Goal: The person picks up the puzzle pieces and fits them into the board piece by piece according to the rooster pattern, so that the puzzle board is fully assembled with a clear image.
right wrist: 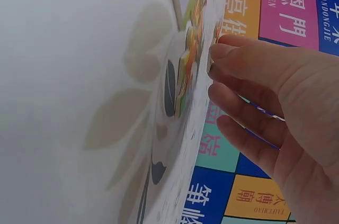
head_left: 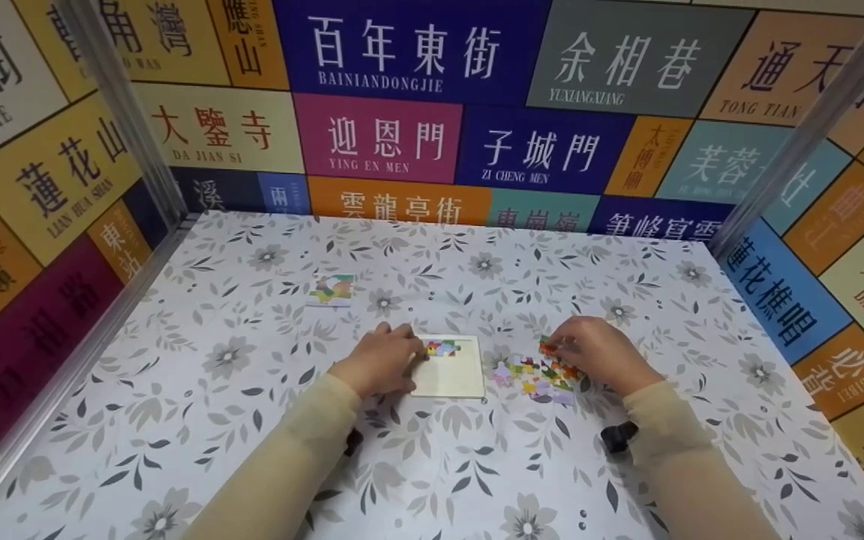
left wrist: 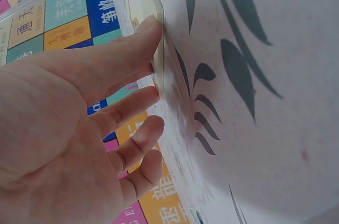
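A shallow cream puzzle tray (head_left: 456,379) lies flat on the table, with a few joined colourful pieces (head_left: 443,348) along its far edge. My left hand (head_left: 383,361) holds the tray at its left side. In the left wrist view the thumb (left wrist: 148,36) lies against the tray's edge and the other fingers are slightly bent. To the right of the tray spreads a loose pile of jigsaw pieces (head_left: 533,379). At the pile's far right side, my right hand (head_left: 601,352) pinches an orange and green puzzle piece (head_left: 545,345) between thumb and fingertips, which partly hide it.
A small picture card (head_left: 331,289) lies on the table behind and left of the tray. Floral cloth (head_left: 252,442) covers the table. Panels with printed Chinese signs (head_left: 379,139) rise at the back and both sides. Dark wrist devices (head_left: 618,436) sit under the sleeves.
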Motion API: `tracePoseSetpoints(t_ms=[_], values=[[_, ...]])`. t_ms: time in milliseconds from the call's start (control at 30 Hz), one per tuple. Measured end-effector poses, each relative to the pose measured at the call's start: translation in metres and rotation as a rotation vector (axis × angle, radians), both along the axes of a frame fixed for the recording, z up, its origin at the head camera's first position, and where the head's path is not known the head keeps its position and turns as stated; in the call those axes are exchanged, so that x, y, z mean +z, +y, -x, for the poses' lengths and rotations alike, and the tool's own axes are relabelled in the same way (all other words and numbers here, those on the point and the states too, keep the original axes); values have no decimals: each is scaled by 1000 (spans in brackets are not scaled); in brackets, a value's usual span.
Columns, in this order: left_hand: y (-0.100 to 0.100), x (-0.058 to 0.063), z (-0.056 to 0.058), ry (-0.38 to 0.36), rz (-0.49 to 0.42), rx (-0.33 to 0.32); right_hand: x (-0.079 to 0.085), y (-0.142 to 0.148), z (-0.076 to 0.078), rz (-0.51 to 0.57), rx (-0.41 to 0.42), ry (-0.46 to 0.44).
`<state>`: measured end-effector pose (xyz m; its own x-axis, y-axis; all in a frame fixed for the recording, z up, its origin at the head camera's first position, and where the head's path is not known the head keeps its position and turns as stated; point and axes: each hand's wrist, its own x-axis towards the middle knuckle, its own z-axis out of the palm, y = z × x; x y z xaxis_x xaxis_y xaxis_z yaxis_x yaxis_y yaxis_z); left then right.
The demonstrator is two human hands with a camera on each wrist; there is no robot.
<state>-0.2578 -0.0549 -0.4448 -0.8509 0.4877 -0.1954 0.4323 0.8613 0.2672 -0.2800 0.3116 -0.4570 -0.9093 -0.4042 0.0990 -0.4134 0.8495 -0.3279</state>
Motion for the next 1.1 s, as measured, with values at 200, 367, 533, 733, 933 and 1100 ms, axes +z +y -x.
tracePoseSetpoints(t_ms=[200,367,533,733,933,1100], values=[[-1,-1,0,-8,-6,-8,-2,-9,0,2,51,42],[-1,2,-2,22,-9,-30,-2,-17,-1,1,60,59],[-1,3,-3,36,-5,-30,-1,-26,-2,-1,90,86],[-1,2,-2,31,5,-37,0,-35,-2,-8,89,64],[-2,1,-1,20,-6,-28,2,-45,-2,-4,91,43],[-3,1,-1,14,-16,-28,2,-53,-2,7,106,50]])
